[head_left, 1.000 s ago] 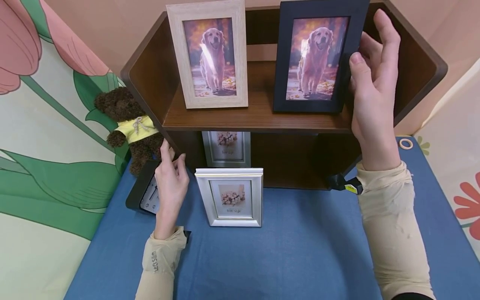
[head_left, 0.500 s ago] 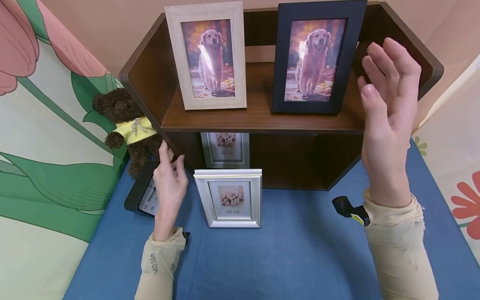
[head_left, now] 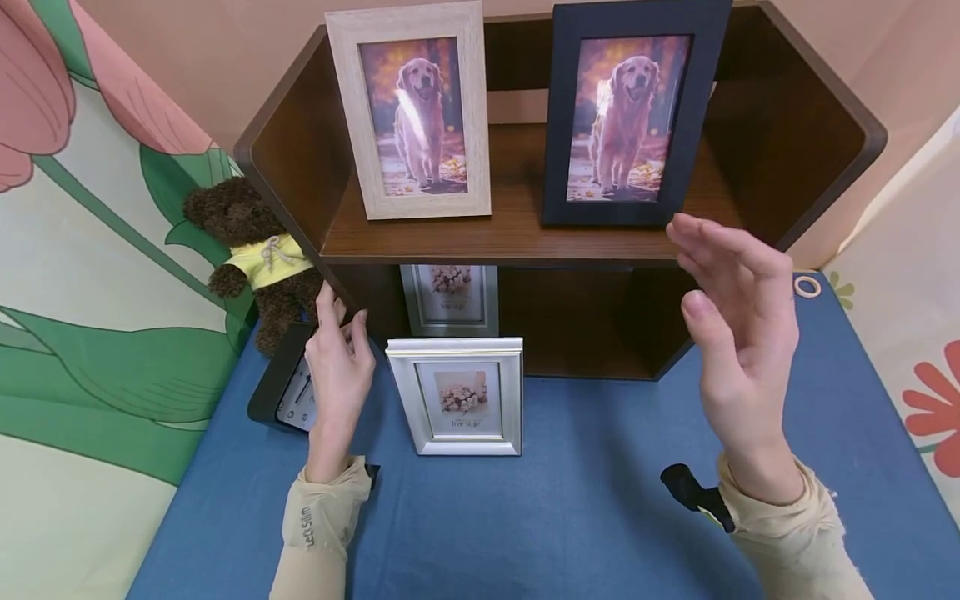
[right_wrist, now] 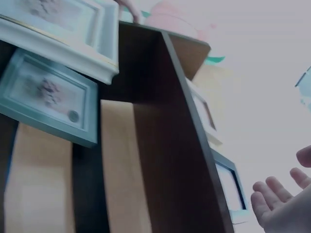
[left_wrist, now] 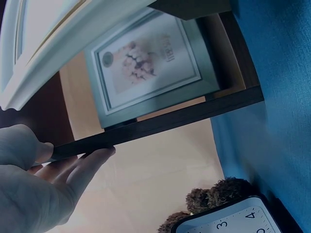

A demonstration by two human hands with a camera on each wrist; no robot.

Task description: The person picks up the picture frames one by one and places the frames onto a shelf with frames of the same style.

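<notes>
My left hand (head_left: 341, 367) holds the left side panel of a dark brown wooden shelf (head_left: 510, 244), thumb on the inner face and fingers on the outer in the left wrist view. My right hand (head_left: 746, 350) hovers in front of the shelf's right half with its fingers loosely bent and nothing in it. On the upper board stand a pale wood photo frame (head_left: 480, 150) and a dark blue photo frame (head_left: 558, 150), both with a dog picture. A silver photo frame (head_left: 513, 408) stands on the table before the shelf; a grey-green photo frame (head_left: 491, 304) is in the lower compartment.
Left of the shelf, a brown teddy bear (head_left: 232, 212) in a yellow top leans near the wall behind a black clock (head_left: 273, 392). A small ring (head_left: 807, 286) lies on the blue tablecloth (head_left: 570, 517) at the right. A flower-patterned wall covering (head_left: 90, 350) borders the left.
My right hand has left the dark blue photo frame's right edge, moved out to the right, then come down in front of the shelf. The left hand stays on the side panel.
</notes>
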